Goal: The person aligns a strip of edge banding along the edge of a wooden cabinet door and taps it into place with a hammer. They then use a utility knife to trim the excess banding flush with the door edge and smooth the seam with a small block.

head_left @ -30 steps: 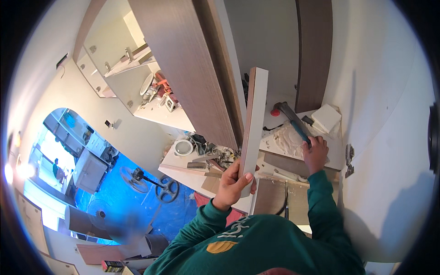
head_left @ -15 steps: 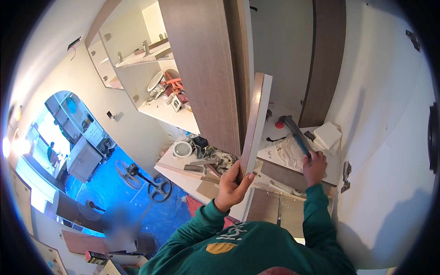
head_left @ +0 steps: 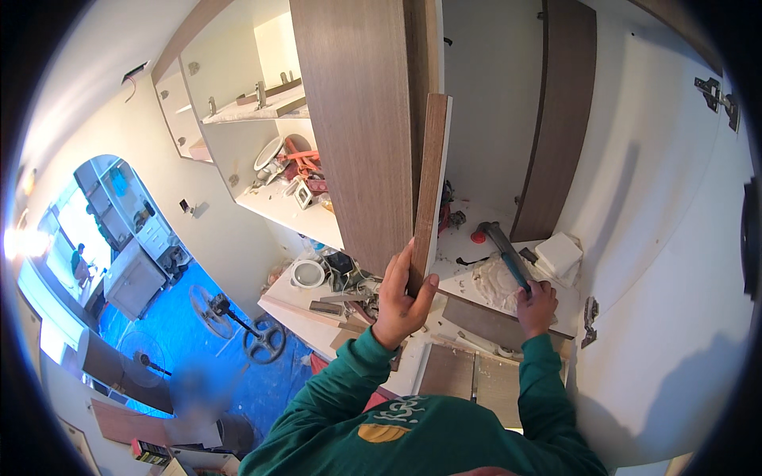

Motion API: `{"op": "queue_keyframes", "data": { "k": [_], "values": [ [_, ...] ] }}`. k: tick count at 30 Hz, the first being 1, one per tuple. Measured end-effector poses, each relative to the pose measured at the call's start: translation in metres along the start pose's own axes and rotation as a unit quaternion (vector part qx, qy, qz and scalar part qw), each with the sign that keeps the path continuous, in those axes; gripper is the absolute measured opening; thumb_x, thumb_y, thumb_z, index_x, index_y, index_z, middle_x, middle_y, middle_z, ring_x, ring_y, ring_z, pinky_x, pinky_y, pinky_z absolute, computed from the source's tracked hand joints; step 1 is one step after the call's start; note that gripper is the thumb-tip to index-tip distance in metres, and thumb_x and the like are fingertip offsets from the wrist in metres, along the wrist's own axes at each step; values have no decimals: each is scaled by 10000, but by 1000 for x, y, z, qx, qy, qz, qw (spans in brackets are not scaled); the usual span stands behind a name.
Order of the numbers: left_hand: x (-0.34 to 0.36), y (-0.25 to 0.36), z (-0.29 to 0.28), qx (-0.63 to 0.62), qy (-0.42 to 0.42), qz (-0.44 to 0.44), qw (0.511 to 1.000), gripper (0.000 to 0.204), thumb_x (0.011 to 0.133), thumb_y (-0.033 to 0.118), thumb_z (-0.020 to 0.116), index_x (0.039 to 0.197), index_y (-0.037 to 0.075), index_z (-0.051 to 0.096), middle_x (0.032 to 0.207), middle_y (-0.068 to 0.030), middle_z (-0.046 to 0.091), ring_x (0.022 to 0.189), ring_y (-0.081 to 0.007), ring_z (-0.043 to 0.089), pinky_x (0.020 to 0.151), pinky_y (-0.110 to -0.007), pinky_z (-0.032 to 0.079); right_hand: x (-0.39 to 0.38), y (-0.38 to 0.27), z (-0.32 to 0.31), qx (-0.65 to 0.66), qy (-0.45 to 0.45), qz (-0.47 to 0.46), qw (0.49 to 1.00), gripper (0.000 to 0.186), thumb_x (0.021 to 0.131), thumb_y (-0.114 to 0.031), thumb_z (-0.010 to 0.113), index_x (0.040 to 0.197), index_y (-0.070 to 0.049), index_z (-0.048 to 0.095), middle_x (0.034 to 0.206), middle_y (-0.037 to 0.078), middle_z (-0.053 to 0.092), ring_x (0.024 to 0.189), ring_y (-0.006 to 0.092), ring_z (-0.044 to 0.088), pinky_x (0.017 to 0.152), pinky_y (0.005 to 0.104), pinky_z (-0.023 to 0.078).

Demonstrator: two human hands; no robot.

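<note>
My left hand (head_left: 401, 305) grips a narrow wooden strip (head_left: 431, 182), brown-faced with a pale edge, held upright alongside the tall brown cabinet panel (head_left: 353, 135). To the right, my right hand (head_left: 536, 305) is closed on the teal-and-black handle of a hammer (head_left: 502, 246); its head rests on the white cabinet shelf (head_left: 456, 270), by a small red round item (head_left: 478, 237). Crumpled pale sheeting (head_left: 492, 285) lies under the handle, and a white block (head_left: 557, 254) sits to the right of it.
A cluttered worktop (head_left: 286, 301) and an open cabinet (head_left: 230, 151) with tools and fittings are at left. Pedestal fans (head_left: 218, 309) stand on blue floor sheeting (head_left: 270, 397). A distant person (head_left: 79, 270) is beyond an arch. A white panel with hinges (head_left: 659, 238) borders the right.
The strip has turned to show more of its brown face and moved closer alongside the tall panel. My right hand stays on the hammer. The camera view has shifted slightly.
</note>
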State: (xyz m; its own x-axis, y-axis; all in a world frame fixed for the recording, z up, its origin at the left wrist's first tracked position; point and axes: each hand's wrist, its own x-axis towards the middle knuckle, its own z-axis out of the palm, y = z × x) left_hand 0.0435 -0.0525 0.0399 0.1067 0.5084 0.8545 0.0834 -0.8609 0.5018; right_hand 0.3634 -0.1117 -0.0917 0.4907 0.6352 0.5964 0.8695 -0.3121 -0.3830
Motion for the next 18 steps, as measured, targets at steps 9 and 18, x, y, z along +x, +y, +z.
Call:
{"op": "queue_keyframes", "data": {
  "k": [9,18],
  "values": [
    [4,10,-4,24,-29,-41,998,592,944,79,675,1455,-81,424,1085,-118,579,880,-170,549,790,-279,467,-1,-4,-4,-10,-3,4,1000,328,843,-256,726,1119,-78,709,1059,87,603,1054,323,556,898,485,439],
    [9,3,2,-28,12,-44,999,532,1000,198,619,1428,-66,446,1099,-161,519,985,-233,515,887,-340,442,1,-4,-4,-5,-6,3,1000,334,843,-265,711,1116,-72,713,1062,105,599,1058,326,551,901,483,435]
  ]
}}
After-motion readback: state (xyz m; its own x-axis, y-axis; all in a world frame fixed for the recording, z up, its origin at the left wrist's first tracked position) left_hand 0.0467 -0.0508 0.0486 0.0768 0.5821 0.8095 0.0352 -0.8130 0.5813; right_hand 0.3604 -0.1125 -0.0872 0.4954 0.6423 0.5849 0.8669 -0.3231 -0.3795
